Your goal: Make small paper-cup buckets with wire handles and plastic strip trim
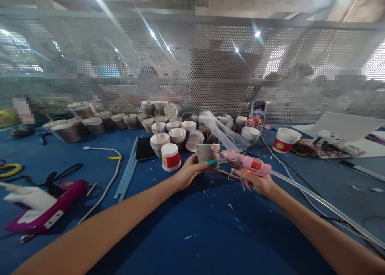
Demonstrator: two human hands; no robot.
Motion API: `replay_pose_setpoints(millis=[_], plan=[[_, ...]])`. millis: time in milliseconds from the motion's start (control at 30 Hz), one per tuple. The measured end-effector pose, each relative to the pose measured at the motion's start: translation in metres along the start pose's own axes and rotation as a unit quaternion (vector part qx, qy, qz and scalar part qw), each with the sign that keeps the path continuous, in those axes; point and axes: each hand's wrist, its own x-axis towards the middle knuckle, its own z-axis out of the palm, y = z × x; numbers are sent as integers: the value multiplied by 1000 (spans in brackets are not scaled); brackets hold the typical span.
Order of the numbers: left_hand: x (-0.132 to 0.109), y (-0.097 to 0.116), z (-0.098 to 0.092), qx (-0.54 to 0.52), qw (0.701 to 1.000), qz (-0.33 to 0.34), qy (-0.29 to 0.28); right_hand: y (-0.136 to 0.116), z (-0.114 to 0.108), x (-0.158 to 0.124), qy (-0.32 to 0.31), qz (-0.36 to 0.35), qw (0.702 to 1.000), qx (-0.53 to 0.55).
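Note:
My left hand [192,171] is closed around a small grey-brown wrapped cup [208,152], the thumb with its teal nail lying across the side. In my right hand [255,182] is a pink hot glue gun [246,162], with a long clear glue stick [319,199] running out of its back. The gun's nozzle touches or nearly touches the cup's right side near the rim; I cannot tell which. Just left of my left hand stands an upturned paper cup [171,157] with a red band. Behind the hands are several wrapped small buckets [177,138] with thin handles.
Blue glue sticks [128,170] and a black phone [146,148] lie to the left. A purple power strip [51,211] with a white plug sits at lower left. Stacked paper cups [285,140] stand at right. Clear glue sticks or strips [222,131] lie behind the cup. Cords cross both sides.

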Motion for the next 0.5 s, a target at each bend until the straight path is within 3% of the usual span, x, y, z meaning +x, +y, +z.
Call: replay_pose_setpoints(millis=[500], plan=[[-1, 2, 2, -7, 1000, -3, -1, -3, 0, 0, -6, 2, 1000, -1]])
